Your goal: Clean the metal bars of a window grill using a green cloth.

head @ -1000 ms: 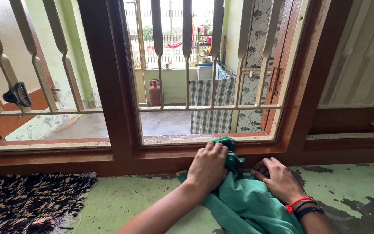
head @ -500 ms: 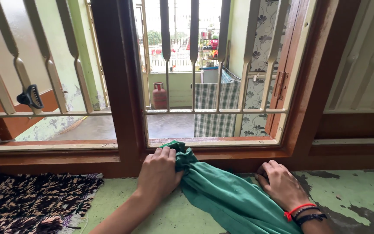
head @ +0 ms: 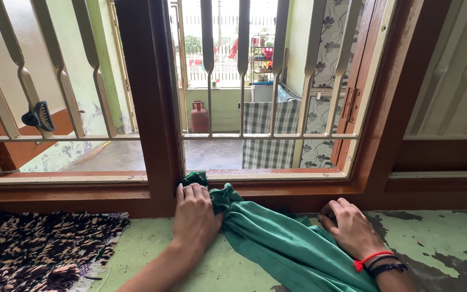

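Observation:
My left hand (head: 194, 217) presses the bunched end of a green cloth (head: 282, 243) against the base of the dark wooden window frame (head: 152, 135), its fingers curled over the fabric. The cloth trails down and to the right across the worn green floor (head: 222, 270). My right hand (head: 351, 229) rests flat on the floor beside the cloth, fingertips touching the bottom of the sill; red and black bands circle its wrist.
A dark patterned rug (head: 33, 249) lies at the lower left. Metal window bars (head: 241, 70) stand above the sill, with a black clip (head: 40, 116) on the left grille. Outside are a red gas cylinder (head: 199, 116) and a checked cloth (head: 268, 132).
My left hand has slid the cloth's bunched end leftward along the sill to the frame's upright. The right hand stayed by the sill, and the view shifted.

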